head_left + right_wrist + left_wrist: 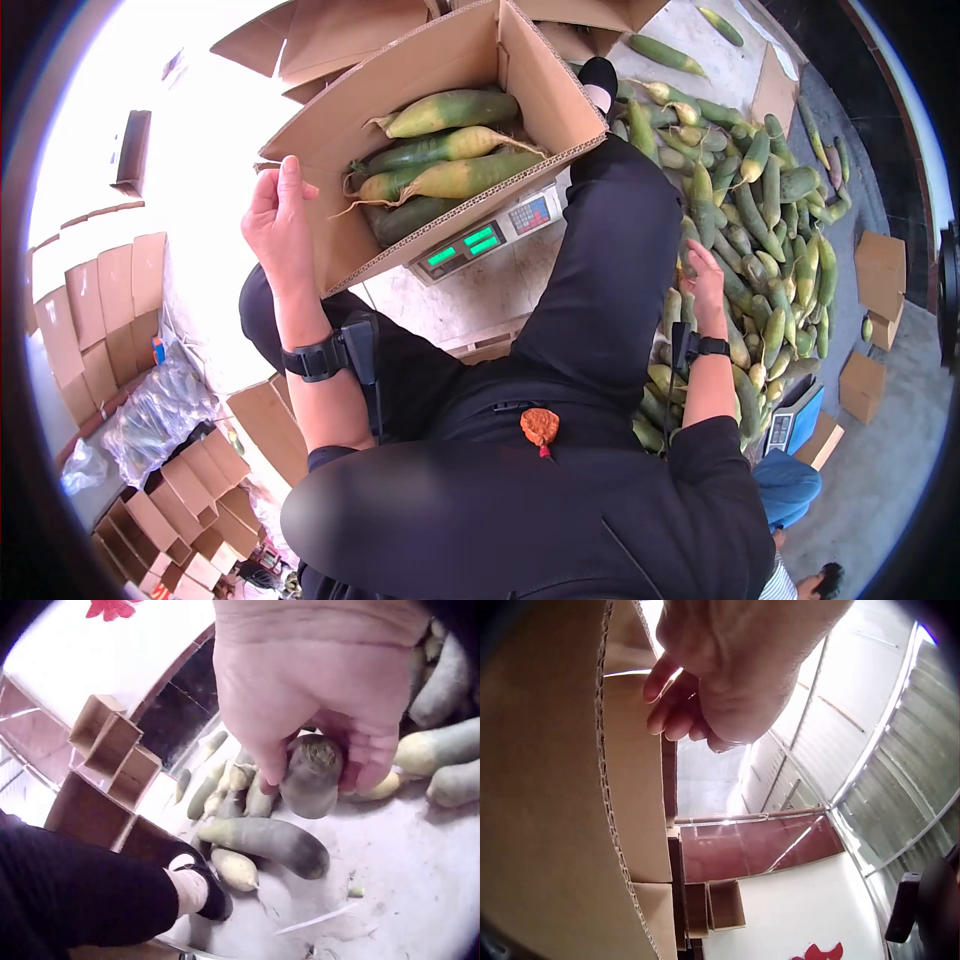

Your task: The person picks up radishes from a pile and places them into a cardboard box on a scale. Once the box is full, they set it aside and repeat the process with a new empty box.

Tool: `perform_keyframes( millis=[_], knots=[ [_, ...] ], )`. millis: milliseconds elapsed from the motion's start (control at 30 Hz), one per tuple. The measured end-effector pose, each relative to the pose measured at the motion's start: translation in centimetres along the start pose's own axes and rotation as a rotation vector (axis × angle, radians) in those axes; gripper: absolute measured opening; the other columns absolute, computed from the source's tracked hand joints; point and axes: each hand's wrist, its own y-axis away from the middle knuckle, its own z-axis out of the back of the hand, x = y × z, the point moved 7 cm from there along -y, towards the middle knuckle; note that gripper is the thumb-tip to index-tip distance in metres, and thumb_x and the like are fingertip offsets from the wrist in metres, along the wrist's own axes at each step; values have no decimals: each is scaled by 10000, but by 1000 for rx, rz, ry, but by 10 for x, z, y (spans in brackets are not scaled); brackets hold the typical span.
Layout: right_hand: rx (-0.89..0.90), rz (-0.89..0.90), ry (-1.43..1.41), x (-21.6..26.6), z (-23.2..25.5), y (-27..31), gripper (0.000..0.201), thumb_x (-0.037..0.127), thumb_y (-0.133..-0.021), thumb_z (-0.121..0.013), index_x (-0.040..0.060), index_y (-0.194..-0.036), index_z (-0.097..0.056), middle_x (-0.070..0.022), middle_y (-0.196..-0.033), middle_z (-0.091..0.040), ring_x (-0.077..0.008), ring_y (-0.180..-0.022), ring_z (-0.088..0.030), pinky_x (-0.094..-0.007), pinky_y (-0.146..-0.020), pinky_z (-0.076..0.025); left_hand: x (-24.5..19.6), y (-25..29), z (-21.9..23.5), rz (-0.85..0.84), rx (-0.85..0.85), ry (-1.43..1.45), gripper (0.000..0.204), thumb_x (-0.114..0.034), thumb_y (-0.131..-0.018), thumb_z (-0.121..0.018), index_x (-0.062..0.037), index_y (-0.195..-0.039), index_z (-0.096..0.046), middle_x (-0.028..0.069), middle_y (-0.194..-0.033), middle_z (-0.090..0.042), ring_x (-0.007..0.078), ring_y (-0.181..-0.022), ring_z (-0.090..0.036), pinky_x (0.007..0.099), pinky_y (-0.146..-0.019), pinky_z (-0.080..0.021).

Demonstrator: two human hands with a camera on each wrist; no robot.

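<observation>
In the head view a cardboard carton (350,135) holds several green radishes (465,177) with pale, tapering root ends. It stands on a digital scale (465,250) with lit green displays. My left hand (280,225) is at the carton's left corner, thumb pointing up. Its fingers (679,720) hang loosely curled beside the cardboard in the left wrist view. To the right, my right hand (706,290) is at the edge of a big radish heap (770,260). The right wrist view shows that hand gripping one green radish (312,780) between thumb and fingers, its cut end facing the camera.
My knee and dark trouser leg (610,250) lie between carton and heap. Open cartons (180,500) and a plastic bag bundle (155,425) are at lower left. A second scale (795,420) stands beyond the heap, near another person's blue-clad leg (785,487).
</observation>
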Motion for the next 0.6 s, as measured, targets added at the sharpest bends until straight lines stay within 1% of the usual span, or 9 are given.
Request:
perform_keyframes(
  millis=[100, 167, 267, 333, 367, 433, 467, 533, 600],
  knots=[
    [-17, 160, -17, 43, 5, 9, 284, 194, -891, -537, 188, -1153, -646, 47, -1105, -591, -71, -835, -509, -221, -666, -426, 0, -2, 2, -7, 4, 1, 247, -261, -900, -623, -46, -783, -653, -15, -634, -595, 40, -632, -497, 207, -644, -402],
    [-43, 239, 58, 88, -1, 29, 305, 202, -893, -537, 166, -1181, -633, 36, -1128, -588, -73, -908, -521, -229, -684, -439, 1, -2, 3, -11, 20, -11, 240, -256, -898, -626, -42, -795, -658, -14, -639, -598, 41, -639, -501, 202, -650, -404],
    [3, 375, 37, 146, -15, 48, 329, 220, -889, -547, 152, -1203, -618, 26, -1134, -586, -71, -887, -520, -231, -703, -445, 4, -2, 3, -5, 19, 65, 236, -254, -896, -628, -37, -810, -663, -14, -645, -599, 40, -649, -508, 197, -647, -401],
    [-20, 604, 87, 196, -31, 76, 365, 231, -882, -543, 138, -1231, -594, 13, -1114, -589, -65, -838, -507, -227, -724, -440, 3, -2, 5, -9, 18, 46, 236, -254, -894, -629, -34, -816, -664, -14, -647, -599, 41, -652, -513, 196, -645, -402],
    [-17, 604, 89, 211, -39, 85, 365, 231, -882, -543, 138, -1231, -594, 13, -1114, -589, -65, -838, -507, -227, -724, -440, 2, -2, 6, -13, 23, 25, 236, -253, -893, -631, -31, -821, -666, -13, -648, -598, 42, -655, -519, 195, -642, -403],
    [87, 746, 28, 245, -62, 108, 390, 237, -877, -532, 133, -1251, -575, 1, -1088, -591, -63, -828, -505, -226, -735, -438, 5, -3, 7, -16, 22, 19, 236, -253, -892, -631, -30, -825, -666, -13, -649, -598, 44, -653, -521, 196, -640, -403],
    [90, 747, 30, 257, -71, 114, 390, 237, -877, -532, 133, -1251, -575, 1, -1088, -591, -63, -828, -505, -226, -735, -438, 6, -4, 7, -20, 22, 13, 236, -253, -892, -632, -28, -829, -667, -13, -649, -598, 45, -652, -522, 197, -639, -402],
    [277, 804, -49, 277, -100, 129, 401, 234, -870, -527, 120, -1252, -569, -1, -1069, -591, -68, -849, -511, -221, -749, -430, 6, -5, 6, -15, 19, 11, 235, -253, -891, -632, -29, -828, -668, -12, -650, -598, 46, -651, -523, 197, -639, -403],
    [361, 810, -40, 290, -128, 135, 393, 222, -868, -534, 113, -1243, -573, 0, -1070, -591, -70, -845, -511, -221, -753, -427, 6, -5, 5, -12, 20, 10, 234, -252, -891, -632, -30, -827, -668, -11, -650, -598, 48, -649, -524, 197, -640, -403]
  ],
)
